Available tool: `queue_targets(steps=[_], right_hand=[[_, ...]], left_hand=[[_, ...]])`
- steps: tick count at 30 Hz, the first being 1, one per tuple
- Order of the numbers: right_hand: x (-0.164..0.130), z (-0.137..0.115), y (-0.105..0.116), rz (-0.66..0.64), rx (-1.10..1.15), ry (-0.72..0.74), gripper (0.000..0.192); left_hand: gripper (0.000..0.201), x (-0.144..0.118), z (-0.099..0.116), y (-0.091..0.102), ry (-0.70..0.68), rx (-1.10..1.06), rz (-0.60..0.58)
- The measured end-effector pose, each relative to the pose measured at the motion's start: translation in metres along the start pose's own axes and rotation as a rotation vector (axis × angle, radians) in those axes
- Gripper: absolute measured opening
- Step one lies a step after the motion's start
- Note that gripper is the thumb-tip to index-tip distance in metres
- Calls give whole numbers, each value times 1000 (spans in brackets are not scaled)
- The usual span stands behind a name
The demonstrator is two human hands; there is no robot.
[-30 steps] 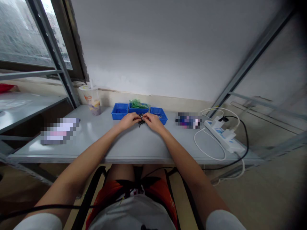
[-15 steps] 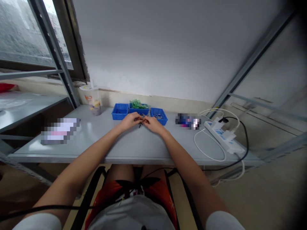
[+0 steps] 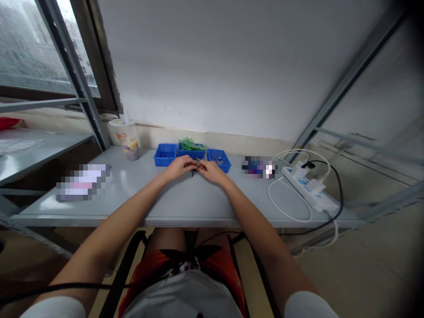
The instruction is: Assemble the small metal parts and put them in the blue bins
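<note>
Both hands meet over the bench (image 3: 185, 203) just in front of three blue bins (image 3: 192, 155). The left hand (image 3: 179, 168) and right hand (image 3: 212, 171) are curled, pinching a small dark part (image 3: 194, 168) between their fingertips; fitting seems underway and calls for fine alignment.
</note>
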State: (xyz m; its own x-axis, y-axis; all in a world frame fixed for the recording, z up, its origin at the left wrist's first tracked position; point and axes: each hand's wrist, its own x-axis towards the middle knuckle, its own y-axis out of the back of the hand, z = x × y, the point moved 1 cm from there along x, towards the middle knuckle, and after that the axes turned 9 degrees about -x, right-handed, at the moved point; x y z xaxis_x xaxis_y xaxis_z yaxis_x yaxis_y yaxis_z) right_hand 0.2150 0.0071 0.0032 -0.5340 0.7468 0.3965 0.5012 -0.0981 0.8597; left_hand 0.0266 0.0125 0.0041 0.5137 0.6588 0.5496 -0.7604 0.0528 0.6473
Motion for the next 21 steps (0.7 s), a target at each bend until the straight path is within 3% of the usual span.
queue_targets(steps=[16,21], right_hand=[[2,-2,-1,61,36,-7,10],[2,-1,2,82,60,-41,10]], left_hand=[[14,-1,-14,-1,53,107,-119],[19,0,-11,-1,28,146,-89]])
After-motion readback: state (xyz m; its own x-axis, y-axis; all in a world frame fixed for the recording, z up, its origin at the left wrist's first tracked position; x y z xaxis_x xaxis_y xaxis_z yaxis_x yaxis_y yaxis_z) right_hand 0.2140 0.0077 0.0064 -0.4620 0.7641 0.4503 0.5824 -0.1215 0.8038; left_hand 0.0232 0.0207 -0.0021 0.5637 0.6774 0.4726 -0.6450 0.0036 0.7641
